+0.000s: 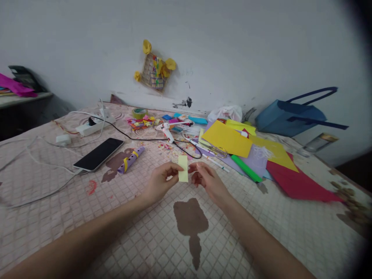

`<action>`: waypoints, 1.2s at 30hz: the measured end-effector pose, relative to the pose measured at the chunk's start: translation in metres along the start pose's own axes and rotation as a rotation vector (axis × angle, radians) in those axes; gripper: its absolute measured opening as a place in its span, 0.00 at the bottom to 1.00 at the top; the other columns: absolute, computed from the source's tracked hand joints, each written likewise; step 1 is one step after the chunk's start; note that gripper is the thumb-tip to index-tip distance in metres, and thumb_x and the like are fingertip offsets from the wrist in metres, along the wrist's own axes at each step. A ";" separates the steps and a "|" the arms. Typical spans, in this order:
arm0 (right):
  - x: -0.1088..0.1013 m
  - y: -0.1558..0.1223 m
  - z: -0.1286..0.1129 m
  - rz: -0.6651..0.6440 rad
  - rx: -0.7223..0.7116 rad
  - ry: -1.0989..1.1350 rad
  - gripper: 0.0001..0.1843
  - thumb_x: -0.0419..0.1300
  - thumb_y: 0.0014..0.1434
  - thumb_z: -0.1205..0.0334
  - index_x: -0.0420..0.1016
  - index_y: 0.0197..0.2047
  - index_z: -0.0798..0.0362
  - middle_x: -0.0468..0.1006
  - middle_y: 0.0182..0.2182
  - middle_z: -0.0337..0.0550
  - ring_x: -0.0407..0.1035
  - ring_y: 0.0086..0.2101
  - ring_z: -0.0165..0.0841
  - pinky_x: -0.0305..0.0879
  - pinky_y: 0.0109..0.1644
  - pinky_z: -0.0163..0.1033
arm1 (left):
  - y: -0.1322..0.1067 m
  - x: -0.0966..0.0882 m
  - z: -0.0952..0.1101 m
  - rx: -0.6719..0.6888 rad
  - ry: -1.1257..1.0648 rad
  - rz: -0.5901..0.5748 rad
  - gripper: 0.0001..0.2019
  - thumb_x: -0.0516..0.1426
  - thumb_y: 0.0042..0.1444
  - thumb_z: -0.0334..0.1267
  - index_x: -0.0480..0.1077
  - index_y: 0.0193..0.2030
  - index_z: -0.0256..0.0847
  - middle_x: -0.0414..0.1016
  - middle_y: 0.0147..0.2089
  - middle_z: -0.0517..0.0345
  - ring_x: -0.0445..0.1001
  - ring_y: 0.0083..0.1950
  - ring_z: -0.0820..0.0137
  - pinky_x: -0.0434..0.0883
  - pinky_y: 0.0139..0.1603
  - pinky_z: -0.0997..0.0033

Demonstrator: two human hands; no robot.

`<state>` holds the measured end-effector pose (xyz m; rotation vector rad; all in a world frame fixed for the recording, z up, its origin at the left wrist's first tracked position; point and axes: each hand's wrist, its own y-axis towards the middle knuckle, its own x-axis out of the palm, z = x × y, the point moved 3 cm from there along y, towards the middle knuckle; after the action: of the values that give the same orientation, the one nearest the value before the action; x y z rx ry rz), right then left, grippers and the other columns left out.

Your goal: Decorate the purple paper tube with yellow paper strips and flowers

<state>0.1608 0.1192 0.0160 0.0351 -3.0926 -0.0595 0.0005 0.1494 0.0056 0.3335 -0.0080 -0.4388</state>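
Observation:
My left hand (161,181) and my right hand (207,179) meet above the middle of the table, both pinched on a small pale yellow paper strip (183,169) held upright between them. The left fingers grip its left edge, the right fingers its right edge. A brown paper cut-out (190,221) lies flat on the table just below my hands. A purple paper roll with yellow bands (130,159) lies to the left, on another brown cut-out.
A black phone (99,154) and white cables lie at the left, with a power strip (94,126) behind. A white glue gun (167,130), tape roll (140,112), paper scraps, coloured sheets (229,139), a green marker (246,168) and a blue bag (290,114) fill the right and back.

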 end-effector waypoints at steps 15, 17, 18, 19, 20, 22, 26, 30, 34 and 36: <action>0.003 0.000 0.009 0.009 0.048 0.084 0.11 0.60 0.50 0.56 0.64 0.27 0.53 0.64 0.16 0.32 0.57 0.18 0.24 0.53 0.20 0.30 | -0.003 0.008 0.001 -0.075 -0.062 -0.081 0.11 0.55 0.54 0.35 0.62 0.44 0.38 0.71 0.37 0.55 0.71 0.38 0.71 0.68 0.41 0.69; 0.003 0.000 0.011 0.019 0.038 0.089 0.11 0.60 0.51 0.56 0.64 0.27 0.53 0.64 0.16 0.31 0.57 0.18 0.23 0.53 0.20 0.30 | -0.001 0.007 0.001 -0.131 -0.150 -0.012 0.11 0.54 0.55 0.37 0.61 0.43 0.38 0.71 0.35 0.57 0.71 0.35 0.72 0.68 0.38 0.70; 0.003 0.000 0.012 0.020 0.030 0.089 0.11 0.59 0.51 0.56 0.63 0.27 0.53 0.64 0.16 0.31 0.57 0.18 0.23 0.53 0.20 0.30 | 0.000 0.007 0.000 -0.170 -0.175 0.008 0.10 0.54 0.55 0.39 0.62 0.42 0.38 0.71 0.34 0.57 0.70 0.33 0.73 0.68 0.36 0.71; 0.003 0.001 0.012 0.016 0.024 0.085 0.11 0.59 0.52 0.56 0.63 0.27 0.53 0.64 0.17 0.31 0.57 0.18 0.23 0.53 0.20 0.30 | 0.000 0.007 -0.002 -0.213 -0.183 0.011 0.10 0.54 0.55 0.41 0.63 0.40 0.37 0.71 0.33 0.58 0.70 0.32 0.73 0.68 0.35 0.72; 0.004 0.001 0.013 0.010 0.019 0.078 0.11 0.59 0.52 0.56 0.63 0.28 0.53 0.64 0.17 0.31 0.57 0.18 0.23 0.53 0.20 0.30 | 0.001 0.007 -0.003 -0.253 -0.175 -0.002 0.11 0.54 0.54 0.42 0.63 0.38 0.36 0.71 0.32 0.58 0.69 0.31 0.74 0.68 0.33 0.73; 0.005 0.001 0.014 -0.006 0.012 0.058 0.11 0.59 0.53 0.55 0.63 0.28 0.53 0.64 0.17 0.32 0.58 0.18 0.23 0.54 0.20 0.30 | 0.000 0.008 -0.006 -0.307 -0.115 -0.066 0.12 0.57 0.51 0.43 0.65 0.34 0.35 0.70 0.29 0.59 0.68 0.29 0.75 0.66 0.30 0.75; 0.008 0.000 0.014 -0.033 0.000 0.018 0.13 0.59 0.52 0.53 0.63 0.30 0.53 0.64 0.17 0.31 0.58 0.17 0.24 0.55 0.20 0.30 | -0.004 0.012 -0.007 -0.355 0.004 -0.171 0.13 0.59 0.49 0.44 0.63 0.27 0.35 0.67 0.21 0.62 0.65 0.23 0.77 0.63 0.25 0.76; 0.012 0.000 0.012 -0.089 -0.016 -0.064 0.14 0.58 0.52 0.51 0.61 0.27 0.52 0.63 0.17 0.30 0.56 0.16 0.23 0.53 0.18 0.29 | -0.008 0.015 -0.007 -0.387 -0.010 -0.215 0.14 0.57 0.50 0.46 0.63 0.26 0.36 0.67 0.22 0.62 0.65 0.22 0.77 0.62 0.24 0.77; -0.015 0.012 0.007 0.003 -0.125 -0.336 0.11 0.52 0.56 0.53 0.63 0.29 0.52 0.68 0.21 0.34 0.60 0.18 0.25 0.57 0.20 0.30 | -0.006 0.014 -0.008 -0.398 -0.013 -0.177 0.15 0.57 0.49 0.47 0.62 0.26 0.36 0.68 0.22 0.62 0.66 0.23 0.77 0.64 0.25 0.76; -0.045 0.022 0.003 0.154 -0.198 -0.631 0.11 0.50 0.57 0.55 0.66 0.31 0.52 0.72 0.24 0.37 0.64 0.21 0.27 0.60 0.23 0.31 | -0.004 0.012 -0.010 -0.405 -0.008 -0.145 0.15 0.58 0.49 0.47 0.63 0.26 0.37 0.69 0.22 0.61 0.66 0.24 0.76 0.64 0.27 0.76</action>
<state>0.2052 0.1422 0.0120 -0.2825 -3.6794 -0.4535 0.0109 0.1441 -0.0064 -0.0669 0.0966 -0.5726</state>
